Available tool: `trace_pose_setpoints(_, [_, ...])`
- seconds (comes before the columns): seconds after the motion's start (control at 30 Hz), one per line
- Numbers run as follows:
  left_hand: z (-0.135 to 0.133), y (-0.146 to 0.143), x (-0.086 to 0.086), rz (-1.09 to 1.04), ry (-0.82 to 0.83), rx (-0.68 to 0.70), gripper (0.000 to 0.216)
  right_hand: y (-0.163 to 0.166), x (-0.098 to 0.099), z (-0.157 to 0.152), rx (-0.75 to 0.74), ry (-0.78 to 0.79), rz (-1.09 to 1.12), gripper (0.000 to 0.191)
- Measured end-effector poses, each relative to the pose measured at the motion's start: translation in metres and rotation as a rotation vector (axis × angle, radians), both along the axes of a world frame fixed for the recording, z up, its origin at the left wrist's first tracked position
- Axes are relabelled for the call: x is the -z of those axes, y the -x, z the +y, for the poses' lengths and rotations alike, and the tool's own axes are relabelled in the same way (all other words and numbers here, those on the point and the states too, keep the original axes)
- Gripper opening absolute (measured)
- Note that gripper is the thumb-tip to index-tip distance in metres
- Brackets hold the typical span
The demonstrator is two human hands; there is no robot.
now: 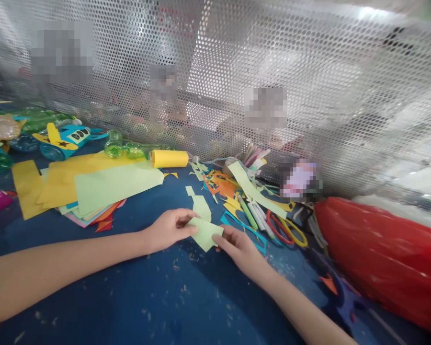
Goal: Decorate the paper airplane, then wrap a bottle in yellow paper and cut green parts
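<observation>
A small piece of light green paper (205, 234) is held between my two hands, just above the blue table (136, 292). My left hand (168, 229) pinches its left corner between thumb and fingers. At the right edge, my right hand (237, 245) grips the same piece, thumb on top and fingertips beneath. Directly behind lies another light green paper cutout (202, 207), partly covered by the held piece. Close to my right hand are a blue paper frame (244, 231), a green marker (248, 213) and scissors with red and yellow handles (296, 232).
Coloured paper sheets (118, 184) are stacked at left, near a blue and yellow bottle airplane (70, 140). A yellow-wrapped bottle (170, 158) lies behind. Paper scraps (219, 184) spread at centre right. A red plastic bag (377, 254) bulges at right. A perforated metal screen (215, 62) borders the back.
</observation>
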State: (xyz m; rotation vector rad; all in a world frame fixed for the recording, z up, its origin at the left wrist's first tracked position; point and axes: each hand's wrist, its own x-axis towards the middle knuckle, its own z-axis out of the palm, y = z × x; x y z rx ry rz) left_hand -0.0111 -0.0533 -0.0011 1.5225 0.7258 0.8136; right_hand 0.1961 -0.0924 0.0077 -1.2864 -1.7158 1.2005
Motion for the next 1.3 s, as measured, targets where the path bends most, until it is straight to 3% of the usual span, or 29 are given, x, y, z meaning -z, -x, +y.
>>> trace_pose_setpoints(0.1, [0.0009, 0.0008, -0.0005, 0.011, -0.001, -0.021, 0.023, 0.0007, 0.0049, -0.0012, -0.015, -0.037, 0.051, 0.031])
trace_pose_setpoints(0.27, [0.0017, 0.0010, -0.0019, 0.018, -0.034, -0.045, 0.022, 0.0021, 0.0088, -0.0052, 0.000, -0.093, 0.046, 0.046])
trace_pose_setpoints(0.5, [0.0001, 0.0024, -0.0046, 0.093, -0.075, -0.043, 0.019, 0.0044, 0.0064, -0.0045, 0.005, -0.105, -0.118, 0.018])
trace_pose_setpoints(0.83, [0.0006, 0.0015, -0.0015, 0.077, -0.052, -0.059, 0.018, 0.0035, 0.0058, -0.0024, 0.003, -0.051, -0.064, 0.033])
trace_pose_setpoints(1.3, [0.0016, 0.0029, -0.0010, 0.113, -0.117, -0.073, 0.017, 0.0037, 0.0048, -0.0018, 0.026, -0.079, -0.078, 0.028])
